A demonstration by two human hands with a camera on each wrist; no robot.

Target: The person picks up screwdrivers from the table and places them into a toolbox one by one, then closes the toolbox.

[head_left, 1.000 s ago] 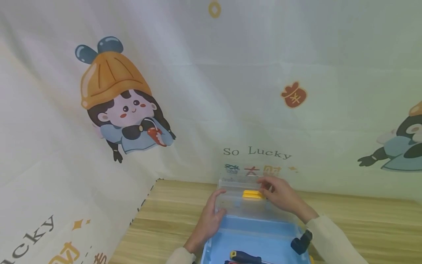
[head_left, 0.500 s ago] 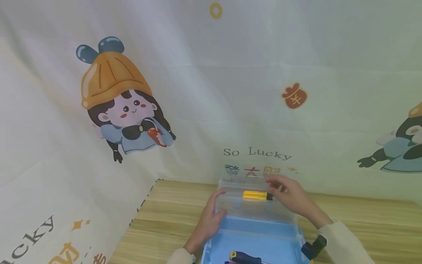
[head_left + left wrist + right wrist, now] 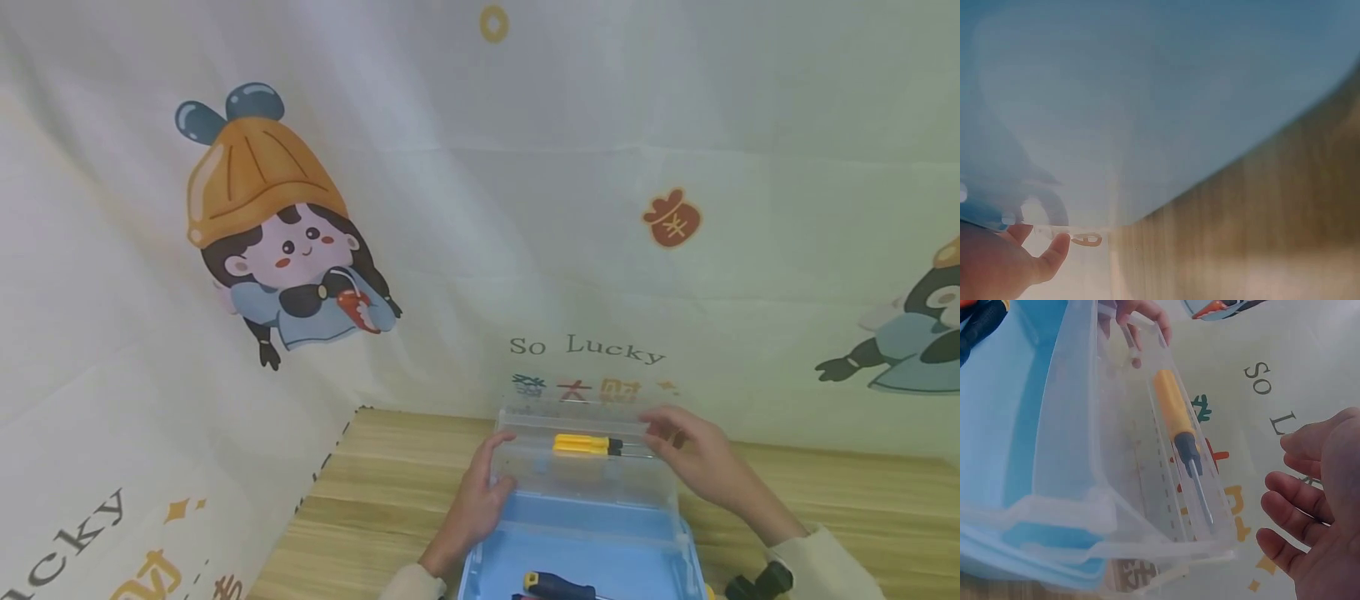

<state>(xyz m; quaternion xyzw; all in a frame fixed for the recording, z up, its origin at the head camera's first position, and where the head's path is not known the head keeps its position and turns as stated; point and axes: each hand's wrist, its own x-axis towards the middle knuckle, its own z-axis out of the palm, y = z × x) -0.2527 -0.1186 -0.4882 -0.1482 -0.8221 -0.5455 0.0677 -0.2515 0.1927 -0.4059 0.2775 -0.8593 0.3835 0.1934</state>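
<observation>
My left hand (image 3: pixel 480 492) grips the left edge of the raised clear lid (image 3: pixel 585 486) of a blue toolbox (image 3: pixel 592 554). In the left wrist view, the thumb and a finger of this hand (image 3: pixel 1022 265) meet at the lid's edge, beneath the box's blurred blue side (image 3: pixel 1147 106). Yellow-handled screwdrivers (image 3: pixel 581 444) lie along a narrow compartment of the lid, handles to the left. The right wrist view shows one screwdriver (image 3: pixel 1175 412) with its thin shaft bare. Right of the lid, my right hand (image 3: pixel 693 454) holds nothing, its fingers loosely bent.
Inside the blue box lies a dark-handled screwdriver (image 3: pixel 558 585) with a yellow end, and something red beside it. The box stands on a wood-grain table (image 3: pixel 375 492). A printed cloth (image 3: pixel 450 208) hangs close behind the lid.
My right hand has drawn away to the right from the yellow-handled screwdrivers, uncovering their dark necks and shafts. The left hand has stayed on the lid.
</observation>
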